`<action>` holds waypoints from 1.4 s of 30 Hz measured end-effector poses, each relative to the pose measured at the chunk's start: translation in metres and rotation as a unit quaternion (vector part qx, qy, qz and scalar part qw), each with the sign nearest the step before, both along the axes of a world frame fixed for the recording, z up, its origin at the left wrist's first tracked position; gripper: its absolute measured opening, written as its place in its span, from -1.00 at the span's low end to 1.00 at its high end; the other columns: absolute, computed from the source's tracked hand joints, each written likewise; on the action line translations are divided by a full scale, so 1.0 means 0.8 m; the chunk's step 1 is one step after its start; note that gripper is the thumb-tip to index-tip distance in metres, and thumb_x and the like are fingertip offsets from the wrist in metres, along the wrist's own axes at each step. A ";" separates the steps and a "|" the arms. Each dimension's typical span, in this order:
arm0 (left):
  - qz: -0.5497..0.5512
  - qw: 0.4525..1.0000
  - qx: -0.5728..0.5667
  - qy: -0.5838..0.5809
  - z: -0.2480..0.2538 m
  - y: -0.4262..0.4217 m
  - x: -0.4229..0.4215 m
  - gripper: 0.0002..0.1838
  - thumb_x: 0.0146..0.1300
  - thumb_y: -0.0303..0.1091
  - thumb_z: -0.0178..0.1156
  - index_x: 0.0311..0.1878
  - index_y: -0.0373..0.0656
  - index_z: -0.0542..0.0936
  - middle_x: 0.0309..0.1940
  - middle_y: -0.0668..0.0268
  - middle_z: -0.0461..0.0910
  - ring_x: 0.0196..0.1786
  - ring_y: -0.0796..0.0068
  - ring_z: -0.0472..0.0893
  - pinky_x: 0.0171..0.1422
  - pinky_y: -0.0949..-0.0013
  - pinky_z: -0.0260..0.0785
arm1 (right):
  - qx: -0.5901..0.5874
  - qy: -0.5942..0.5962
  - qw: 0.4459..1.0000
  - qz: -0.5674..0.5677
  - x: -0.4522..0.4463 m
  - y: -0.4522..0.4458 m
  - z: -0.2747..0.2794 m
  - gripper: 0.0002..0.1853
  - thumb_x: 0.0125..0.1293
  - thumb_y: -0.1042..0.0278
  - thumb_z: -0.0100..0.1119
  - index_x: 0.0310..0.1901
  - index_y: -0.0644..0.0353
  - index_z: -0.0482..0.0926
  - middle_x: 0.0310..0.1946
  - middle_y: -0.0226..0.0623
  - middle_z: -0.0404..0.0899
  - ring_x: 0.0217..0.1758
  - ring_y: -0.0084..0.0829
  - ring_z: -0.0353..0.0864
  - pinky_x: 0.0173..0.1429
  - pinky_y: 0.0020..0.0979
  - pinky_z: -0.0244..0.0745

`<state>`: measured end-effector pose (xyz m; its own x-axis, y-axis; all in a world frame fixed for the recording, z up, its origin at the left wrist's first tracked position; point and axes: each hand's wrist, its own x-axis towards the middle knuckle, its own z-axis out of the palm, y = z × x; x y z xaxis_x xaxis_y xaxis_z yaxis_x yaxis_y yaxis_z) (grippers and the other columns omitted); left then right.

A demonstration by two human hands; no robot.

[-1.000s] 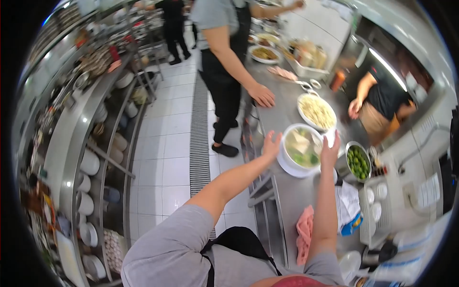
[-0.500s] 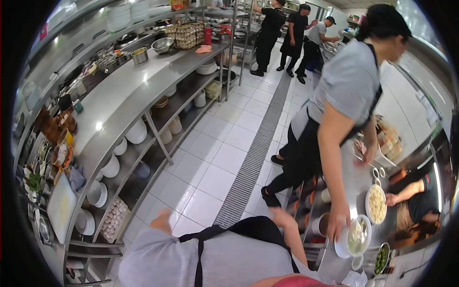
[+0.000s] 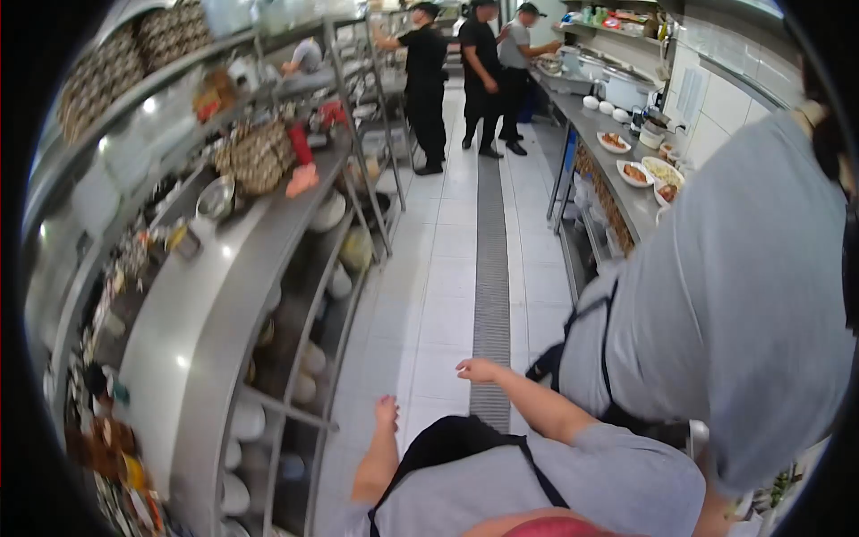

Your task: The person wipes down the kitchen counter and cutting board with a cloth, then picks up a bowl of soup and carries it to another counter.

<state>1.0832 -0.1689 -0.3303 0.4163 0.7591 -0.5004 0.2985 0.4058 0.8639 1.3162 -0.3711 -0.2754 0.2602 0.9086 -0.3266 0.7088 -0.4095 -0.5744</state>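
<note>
My left hand [image 3: 386, 412] is raised low in the view, between the steel shelving on the left and my black apron [image 3: 456, 447]. Its fingers are curled in, and nothing shows in them. Further right, my right hand [image 3: 480, 370] hangs over the floor drain grate [image 3: 490, 295], fingers bent; whether they are apart or pressed together is too small to tell. Neither hand touches anything. Close by on the right leans a co-worker in a grey shirt [image 3: 716, 277], whose body hides much of the right-hand counter.
A steel counter [image 3: 192, 313] with a metal bowl [image 3: 216, 198] and stacked trays runs along the left. Plated food [image 3: 634, 174] stands on the right counter [image 3: 617, 192]. Several people in dark aprons stand further down the tiled aisle [image 3: 443, 286].
My hands have left the white soup bowl and drawn back over the aisle. The view has turned left along the aisle, and the co-worker now fills the right side. The soup bowl is out of sight.
</note>
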 end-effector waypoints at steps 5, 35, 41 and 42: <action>0.069 0.997 0.034 -0.010 0.080 0.123 0.094 -0.66 0.08 -0.29 0.15 -0.05 -0.14 0.44 -0.45 0.36 0.47 -0.52 0.60 0.37 -0.57 0.45 0.17 | -0.170 -0.035 0.985 0.019 0.149 0.103 0.010 -0.61 0.08 0.06 0.08 -0.16 0.16 0.55 -0.16 -0.13 0.55 -0.10 -0.17 0.52 0.01 -0.23 0.40; -0.335 0.939 0.060 0.048 0.024 0.339 1.141 -0.50 0.10 -0.17 0.17 0.05 -0.22 0.35 -0.18 0.24 0.50 -0.15 0.35 0.49 -0.11 0.30 0.33 | -0.198 0.076 0.859 -0.467 0.741 -0.032 -0.140 -0.45 0.07 -0.09 -0.04 0.02 0.09 0.48 0.02 -0.09 0.45 0.08 -0.22 0.45 0.19 -0.30 0.30; -0.058 0.919 0.043 0.387 -0.060 0.494 1.113 0.03 -0.02 0.38 -0.03 0.36 -0.12 -0.08 0.34 -0.03 -0.08 0.35 -0.05 0.01 0.36 0.01 -0.12 | 0.011 -0.366 0.641 -0.675 1.079 0.069 0.130 -0.08 0.05 -0.39 -0.08 0.34 -0.01 -0.06 0.35 0.08 -0.28 0.37 0.24 -0.42 0.11 0.48 -0.44; -0.054 0.920 0.039 0.386 -0.048 0.503 1.129 0.03 -0.02 0.38 -0.03 0.36 -0.12 -0.08 0.34 -0.03 -0.08 0.35 -0.05 0.01 0.36 0.01 -0.12 | 0.031 -0.423 0.611 -0.669 1.136 0.077 0.170 -0.08 0.07 -0.38 -0.09 0.34 0.02 -0.08 0.35 0.08 -0.28 0.36 0.25 -0.40 0.12 0.47 -0.43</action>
